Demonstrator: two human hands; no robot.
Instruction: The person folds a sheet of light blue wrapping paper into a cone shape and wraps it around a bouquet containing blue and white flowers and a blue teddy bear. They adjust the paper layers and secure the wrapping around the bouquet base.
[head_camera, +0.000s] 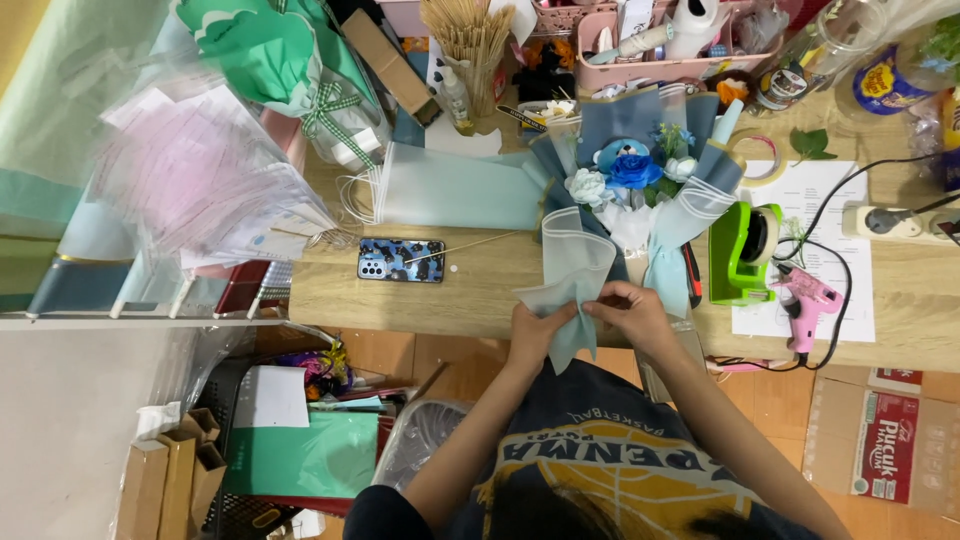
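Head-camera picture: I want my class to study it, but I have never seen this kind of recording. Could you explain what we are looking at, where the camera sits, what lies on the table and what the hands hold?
There is no machine here. A person wears one camera on the head, so the single picture looks straight down at their own arms and hands. The left hand and the right hand together pinch and fold a pale blue translucent wrapping sheet at the base of a bouquet of blue flowers in blue-grey paper, which lies on the light wooden table. Also on the table: a phone in a blue patterned case, a bright green tape dispenser, a pink glue gun with a black cable, a white printed paper sheet and a pink plastic basket of supplies.
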